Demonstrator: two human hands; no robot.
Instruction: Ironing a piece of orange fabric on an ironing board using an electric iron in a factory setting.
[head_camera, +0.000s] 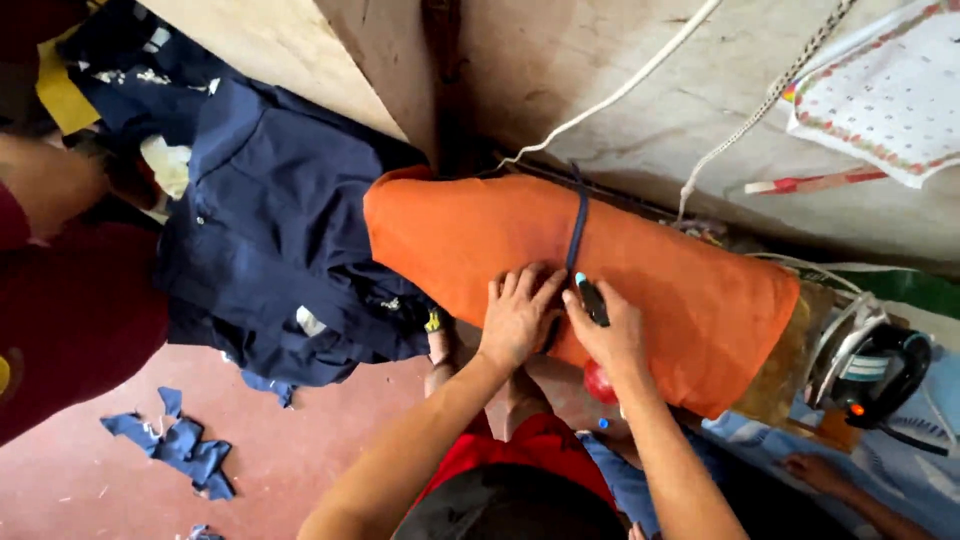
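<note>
An ironing board padded in orange cloth (690, 290) lies across the middle of the head view. A thin dark blue strip of fabric (577, 228) runs over it from the far edge to my hands. My left hand (518, 313) presses flat on the near end of the strip, fingers spread. My right hand (606, 328) sits beside it, curled around a small dark tool with a light blue tip (590, 296), which touches the strip.
A heap of navy garments (270, 220) lies left of the board. An iron (870, 365) rests at the board's right end, its white cord (620, 90) trailing over the concrete floor. Blue scraps (180, 445) lie on the red floor. Another person's arm (45, 180) is at far left.
</note>
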